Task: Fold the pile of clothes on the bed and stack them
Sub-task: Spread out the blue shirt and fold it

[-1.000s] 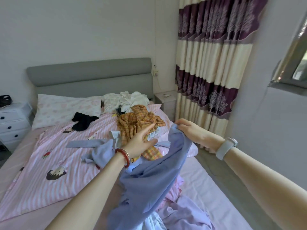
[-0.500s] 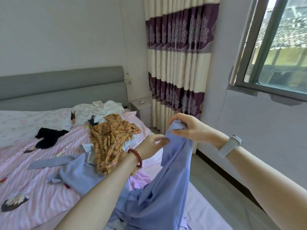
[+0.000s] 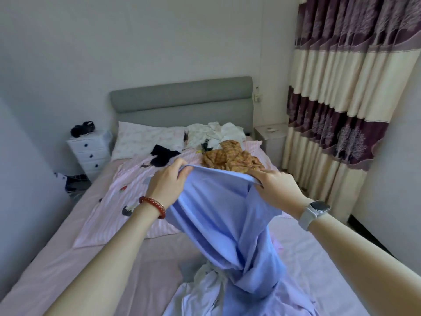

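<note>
The light blue thin-woven garment hangs in the air over the near part of the bed with the pale pink sheet, its top hem stretched between both hands and its lower end trailing into a crumpled heap of pale blue and white cloth at the bed's near edge; the left hand pinches the hem's left corner, fingers curled over the fabric, and the right hand pinches the right corner the same way. The cloth looks light, soft and limp, likely to slide and bunch rather than keep a shape, so the hem corners or seams seem the surest hold; its long axis runs from the raised hem down towards the person, twisted narrow near the bottom, with the held edge lying across the view. Further up the bed lie an orange checked crumpled garment, a black small garment and a white rumpled bundle, all unfolded.
</note>
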Available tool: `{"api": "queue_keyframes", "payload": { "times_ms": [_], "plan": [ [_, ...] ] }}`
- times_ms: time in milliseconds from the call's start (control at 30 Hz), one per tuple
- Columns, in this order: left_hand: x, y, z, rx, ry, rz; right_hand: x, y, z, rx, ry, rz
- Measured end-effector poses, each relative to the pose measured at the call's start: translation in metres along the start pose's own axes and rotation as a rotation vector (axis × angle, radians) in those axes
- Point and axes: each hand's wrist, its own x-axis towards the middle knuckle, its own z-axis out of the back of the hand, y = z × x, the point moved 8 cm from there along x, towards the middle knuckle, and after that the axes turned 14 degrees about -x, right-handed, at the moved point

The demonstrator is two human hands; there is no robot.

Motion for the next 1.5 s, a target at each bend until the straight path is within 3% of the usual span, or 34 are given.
{"api": "queue_keyframes", "payload": {
  "times_ms": [133,267,400,500,567,633,700,767,867,1000,1167,1333,1433,1500],
  "plan": [
    [-0.048,0.02,0.099,0.063,-0.154,0.054,0.01,0.076,0.027,0.123,0.037,0.084],
    [-0.112,0.03,0.191,-0.082,-0.311,0.152,-0.007,0.161,0.097,0.77,-0.035,0.234],
    [-0.167,0.024,0.261,-0.574,-0.422,0.241,-0.031,0.223,0.138,1.433,0.157,0.157],
    [-0.195,0.004,0.299,-0.966,-0.408,0.247,-0.05,0.261,0.18,1.624,0.175,0.303],
    [-0.208,-0.013,0.318,-1.056,-0.332,0.205,-0.059,0.277,0.199,1.612,0.168,0.4],
    [-0.218,-0.025,0.334,-0.984,-0.32,0.15,-0.065,0.287,0.215,1.447,0.03,0.415],
    [-0.228,-0.029,0.356,-0.774,-0.437,0.09,-0.067,0.287,0.236,1.249,-0.254,0.291],
    [-0.233,-0.029,0.378,-0.566,-0.599,0.033,-0.067,0.293,0.249,1.22,-0.433,0.185],
    [-0.235,-0.018,0.399,-0.359,-0.72,-0.001,-0.056,0.313,0.252,1.145,-0.53,0.096],
    [-0.23,0.015,0.413,-0.213,-0.774,-0.004,-0.029,0.344,0.234,1.152,-0.539,0.031],
    [-0.196,0.107,0.424,-0.112,-0.811,0.131,0.036,0.405,0.182,1.212,-0.413,0.053],
    [-0.152,0.285,0.414,-0.137,-0.821,0.453,0.128,0.511,0.077,1.219,-0.123,0.115],
    [-0.159,0.406,0.372,-0.289,-0.714,0.725,0.152,0.589,-0.019,1.153,0.229,0.246],
    [-0.187,0.475,0.331,-0.247,-0.565,0.893,0.138,0.626,-0.097,1.037,0.479,0.331]
  ]
}}
